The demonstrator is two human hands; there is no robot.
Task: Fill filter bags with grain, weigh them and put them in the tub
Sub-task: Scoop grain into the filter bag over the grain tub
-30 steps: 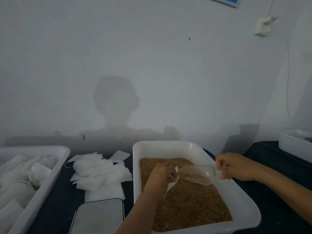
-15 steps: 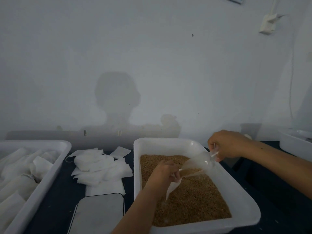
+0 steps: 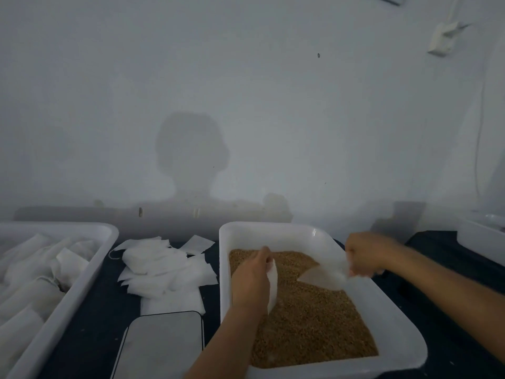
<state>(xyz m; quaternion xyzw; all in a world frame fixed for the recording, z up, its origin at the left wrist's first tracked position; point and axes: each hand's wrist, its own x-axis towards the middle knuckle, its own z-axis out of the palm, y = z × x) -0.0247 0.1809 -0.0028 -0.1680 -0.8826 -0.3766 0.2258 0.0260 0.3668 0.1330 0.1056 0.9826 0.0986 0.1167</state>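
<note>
A pale wall fills the upper frame, with a head-shaped shadow at centre; below it a dark worktop (image 3: pixel 90 332) runs across the bottom. I see the grain tub (image 3: pixel 404 348) at lower centre-right, its grain (image 3: pixel 314 324) a tan, loose bed. My left hand (image 3: pixel 252 280) hangs over the tub's left half, fingers curled round the top of a filter bag (image 3: pixel 272 289), which droops from the grip as a thin white strip just above the grain. My right hand (image 3: pixel 366 255) is at the tub's right wall, fingers clamped on the handle of a clear scoop (image 3: pixel 323 274), whose mouth points left toward the bag, apart from it. Whether the scoop carries grain I cannot tell; it is blurred.

I judge the bag to be very light, limp and easily crumpled, so it wants holding at the rim with the mouth kept open. Once filled it should sag and could spill if tipped. The grain will pour freely and scatter.

Left of the tub lies a pile of empty bags (image 3: pixel 164 269), flat white squares. In the lower middle sits a grey scale (image 3: pixel 164 348), nothing on it. At the left edge a second tub (image 3: pixel 82 285) holds plump white filled bags (image 3: pixel 30 291). Another white container (image 3: pixel 481 242) shows at the far right.
</note>
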